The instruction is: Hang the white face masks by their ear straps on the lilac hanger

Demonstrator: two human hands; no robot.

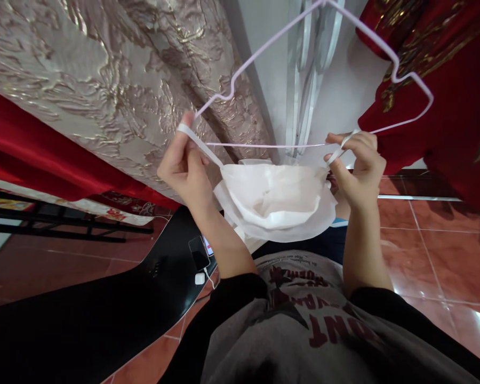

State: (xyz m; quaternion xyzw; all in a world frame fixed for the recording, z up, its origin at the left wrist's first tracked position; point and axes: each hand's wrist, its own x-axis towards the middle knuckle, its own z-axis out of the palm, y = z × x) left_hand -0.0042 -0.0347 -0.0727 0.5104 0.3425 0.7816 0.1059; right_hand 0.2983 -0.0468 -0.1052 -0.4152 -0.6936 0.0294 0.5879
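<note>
A white sheer garment (pixel 278 200) with thin straps hangs between my two hands, in front of my chest. My left hand (pixel 186 168) is closed, pinching its left strap (pixel 198 144) up near the left end of a pale pink wire hanger (pixel 240 69). My right hand (pixel 358 168) is closed on the right strap (pixel 342 146), close to the hanger's bottom bar (pixel 264 145). The hanger's hook rises out of the top of the view. The garment's lower folds sag below the bar.
A cream and gold embossed cloth (pixel 104 80) fills the upper left over red fabric (pixel 32 154). A red and gold garment (pixel 452 80) hangs at the right. A black surface (pixel 104 309) with a phone (pixel 199 253) and charger lies at lower left. The floor is red tile (pixel 436 250).
</note>
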